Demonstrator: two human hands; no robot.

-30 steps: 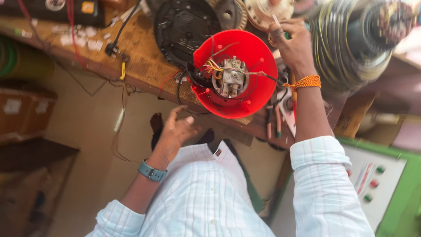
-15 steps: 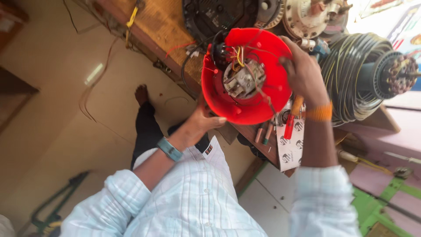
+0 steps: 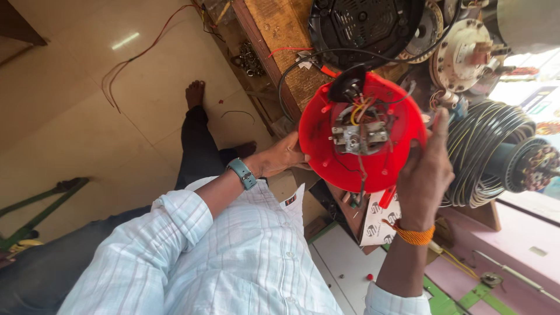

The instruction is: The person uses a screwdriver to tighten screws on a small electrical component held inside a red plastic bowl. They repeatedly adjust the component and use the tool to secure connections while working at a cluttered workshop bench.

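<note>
I hold a round red plastic housing (image 3: 319,137) up in front of me over the edge of a wooden bench (image 3: 280,29). A grey metal terminal block (image 3: 359,139) with yellow and red wires sits in its centre, and a black cable (image 3: 291,73) loops out from its top. My left hand (image 3: 286,156) grips the housing's left rim. My right hand (image 3: 426,175) wraps around the right rim. A red tool handle (image 3: 387,198) pokes out below that hand; I cannot tell whether the hand holds it.
A black round motor cover (image 3: 361,23) and a metal hub (image 3: 466,52) lie on the bench behind the housing. A large coil of black and yellow wire (image 3: 484,151) sits to the right. Loose red wires (image 3: 140,55) lie on the tiled floor by my bare foot (image 3: 195,93).
My left hand rose from my lap to the housing's left rim. My right hand shifted from the top of the housing to its right side. The view swung left.
</note>
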